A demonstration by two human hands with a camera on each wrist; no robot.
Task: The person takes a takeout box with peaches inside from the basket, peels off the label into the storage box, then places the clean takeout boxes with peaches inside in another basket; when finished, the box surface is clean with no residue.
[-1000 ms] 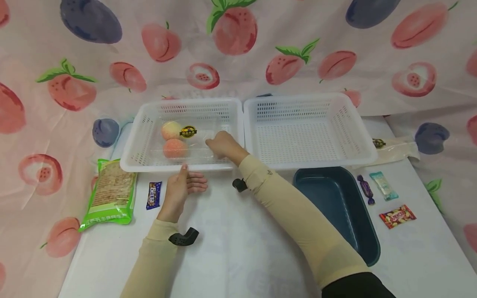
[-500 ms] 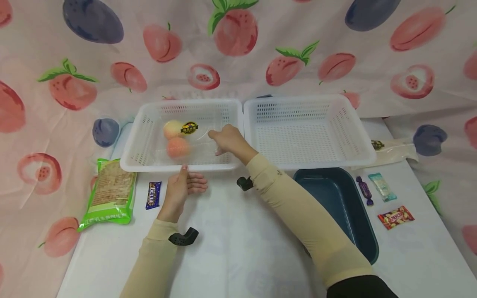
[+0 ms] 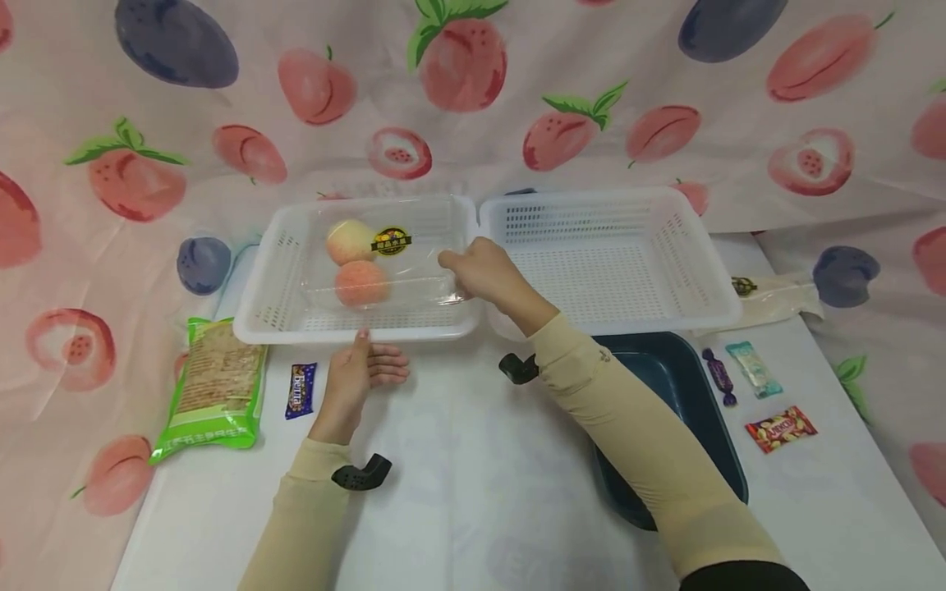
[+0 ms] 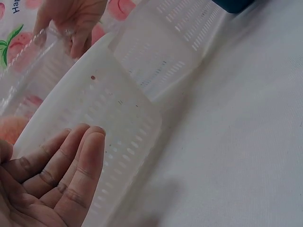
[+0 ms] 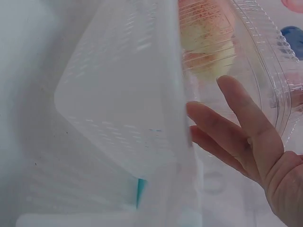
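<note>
A clear plastic fruit box with a black-and-gold label is tilted over the left white basket. Two peaches show through its clear plastic. My right hand pinches the box by its right end. In the right wrist view, several fingers of the right hand reach beside the basket rim, below the box. My left hand is held in front of the same basket with its fingers straight and nothing in it. The left wrist view shows the left hand palm up, close to the basket wall.
A second white basket stands to the right, with a dark blue tray in front. Candies lie right of the tray. At left are a green-edged food bag and a blue wrapped snack.
My right hand has moved right and slightly up, bringing the box and peaches along and raising the box's right end. My left hand has stayed nearly still.
</note>
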